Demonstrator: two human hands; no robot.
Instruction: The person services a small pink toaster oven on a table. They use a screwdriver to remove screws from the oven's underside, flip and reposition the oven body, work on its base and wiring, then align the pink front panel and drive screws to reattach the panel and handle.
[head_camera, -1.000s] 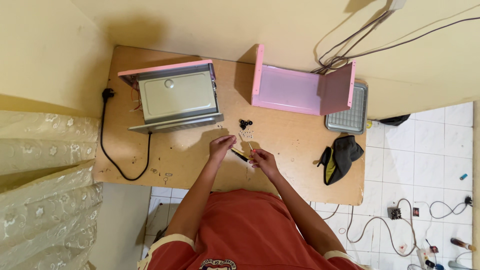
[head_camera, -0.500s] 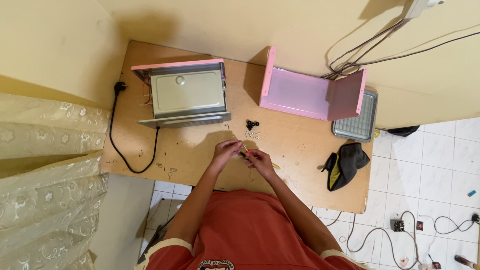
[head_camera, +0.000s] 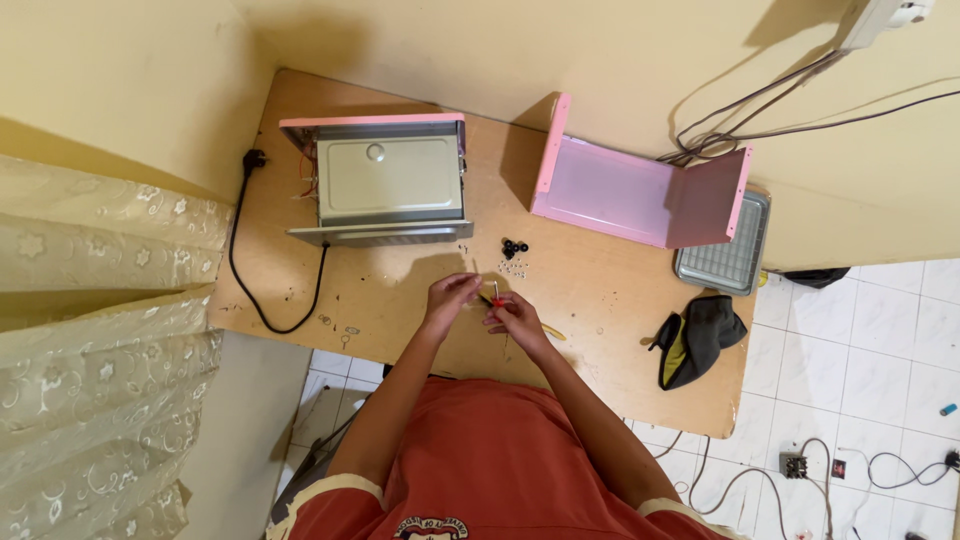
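Note:
My left hand (head_camera: 448, 298) and my right hand (head_camera: 516, 314) meet over the front middle of the wooden table (head_camera: 600, 300). Between them they pinch a small screwdriver (head_camera: 494, 293), its thin shaft pointing up from my right fingers; its handle is mostly hidden. Just beyond the hands lie a few small black knobs and loose screws (head_camera: 514, 250). A grey metal oven body (head_camera: 385, 185) with its outer shell off stands at the back left. Its pink cover (head_camera: 640, 190) stands at the back right.
A wire grill tray (head_camera: 728, 258) lies by the pink cover. A black pouch with yellow lining (head_camera: 695, 335) sits at the right front. The black power cord (head_camera: 268, 300) loops off the left edge. There is a curtain to the left and a tiled floor with cables to the right.
My hands have drawn closer together, and the screwdriver now points up between them instead of lying slanted. The view has shifted a little.

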